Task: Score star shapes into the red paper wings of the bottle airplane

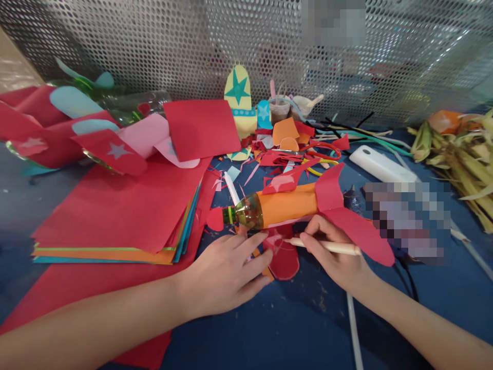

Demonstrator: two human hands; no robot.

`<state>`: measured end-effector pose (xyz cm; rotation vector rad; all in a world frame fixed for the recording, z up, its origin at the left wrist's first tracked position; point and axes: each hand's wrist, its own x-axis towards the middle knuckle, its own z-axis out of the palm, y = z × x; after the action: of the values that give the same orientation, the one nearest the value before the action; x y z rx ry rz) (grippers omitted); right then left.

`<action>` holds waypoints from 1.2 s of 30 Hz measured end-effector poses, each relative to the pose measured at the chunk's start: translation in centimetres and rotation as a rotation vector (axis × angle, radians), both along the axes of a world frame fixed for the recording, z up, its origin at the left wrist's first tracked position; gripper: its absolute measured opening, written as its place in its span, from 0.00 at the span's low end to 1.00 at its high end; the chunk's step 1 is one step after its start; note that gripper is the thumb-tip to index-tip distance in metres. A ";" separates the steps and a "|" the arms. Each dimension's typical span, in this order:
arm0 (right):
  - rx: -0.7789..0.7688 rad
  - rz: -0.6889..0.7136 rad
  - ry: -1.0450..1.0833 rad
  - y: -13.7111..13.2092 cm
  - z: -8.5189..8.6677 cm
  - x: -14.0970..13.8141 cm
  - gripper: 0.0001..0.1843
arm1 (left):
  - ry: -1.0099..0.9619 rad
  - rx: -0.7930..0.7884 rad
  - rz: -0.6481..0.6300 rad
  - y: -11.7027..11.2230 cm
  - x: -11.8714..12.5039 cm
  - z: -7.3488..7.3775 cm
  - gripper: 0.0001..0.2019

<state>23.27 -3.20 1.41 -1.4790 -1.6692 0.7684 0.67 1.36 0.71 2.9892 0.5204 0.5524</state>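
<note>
A toy plane made from a plastic bottle lies on its side, wrapped in orange paper with a red paper tail. Its near red paper wing carries a faint star outline. Across the wing's left part rest the outstretched fingers of my left hand. My right hand is closed around a pale, pen-like stick, whose thin tip is at the star on the wing. What kind of stick it is I cannot tell. The palm sides of both hands are hidden.
Stacked coloured paper and finished paper planes fill the left. Behind the bottle lie paper scraps and scissors. A white glue gun and dried husks lie right. A perforated metal panel stands behind.
</note>
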 end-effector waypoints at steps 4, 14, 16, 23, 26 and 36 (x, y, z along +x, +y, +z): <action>-0.023 -0.009 -0.051 -0.2 -0.2 0.2 0.11 | -0.002 0.002 -0.001 0.0 0.1 0.0 0.16; -0.061 -0.024 -0.023 -0.3 -0.2 0.3 0.11 | -0.003 0.003 0.006 -0.1 0.1 -0.1 0.16; -0.058 -0.025 -0.002 -0.3 -0.2 0.3 0.12 | -0.002 0.003 0.006 0.0 0.1 0.0 0.16; -0.097 0.006 0.165 -1.0 -0.3 0.1 0.10 | 0.024 0.019 0.016 0.0 0.1 0.1 0.17; -0.088 0.068 0.106 -1.2 -0.3 0.0 0.04 | 0.028 0.016 0.019 0.0 0.1 0.1 0.16; -0.160 0.042 0.122 -0.9 -0.5 -0.2 0.06 | 0.024 0.023 0.015 -0.1 0.1 0.1 0.16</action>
<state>23.12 -4.05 0.95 -1.4776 -1.5814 1.0155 0.75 1.28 0.77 3.0202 0.5427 0.5276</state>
